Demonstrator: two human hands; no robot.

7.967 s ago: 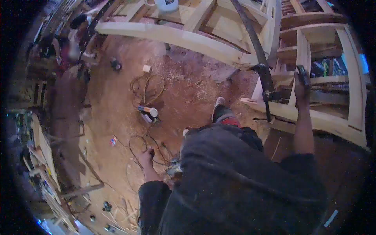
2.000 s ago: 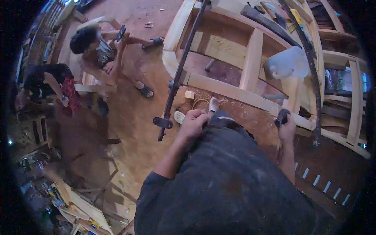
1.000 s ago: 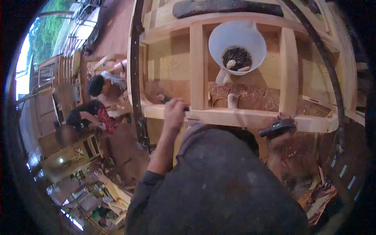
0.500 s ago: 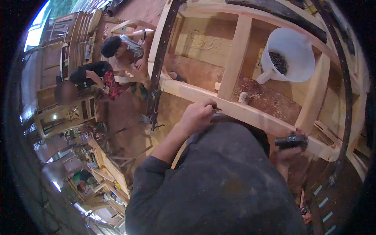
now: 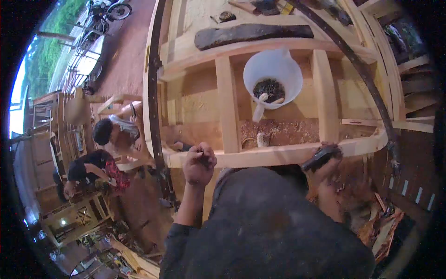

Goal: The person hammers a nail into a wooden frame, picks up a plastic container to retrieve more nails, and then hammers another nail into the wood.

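My left hand [image 5: 199, 163] is raised at the near wooden rail [image 5: 274, 154], left of the middle crosspiece. Its fingers are curled around something small and dark that I cannot make out. At the rail's right part is my right hand [image 5: 331, 149], its fingers mostly hidden; a black band-like item [image 5: 320, 157] lies across the wrist. Beyond the rail, a white plastic jug [image 5: 265, 63] rests within the wooden frame, holding dark, thin bits that look like nails and a pale piece. A short pale wooden stub [image 5: 263, 140] stands near the rail.
Crosspieces [image 5: 227, 102] divide the frame. A long dark slab [image 5: 253, 35] lies beyond its far rail, and a tape-like coil [image 5: 226, 16] farther back. Dark strips [image 5: 155, 93] cross both sides. Two people [image 5: 118, 132] crouch at left. Wood scraps [image 5: 383, 228] lie at right.
The view has swung, bringing motorcycles and the dark slab into sight. My left hand has turned from palm-down at the rail to upright with curled fingers. My right hand stays at the rail.
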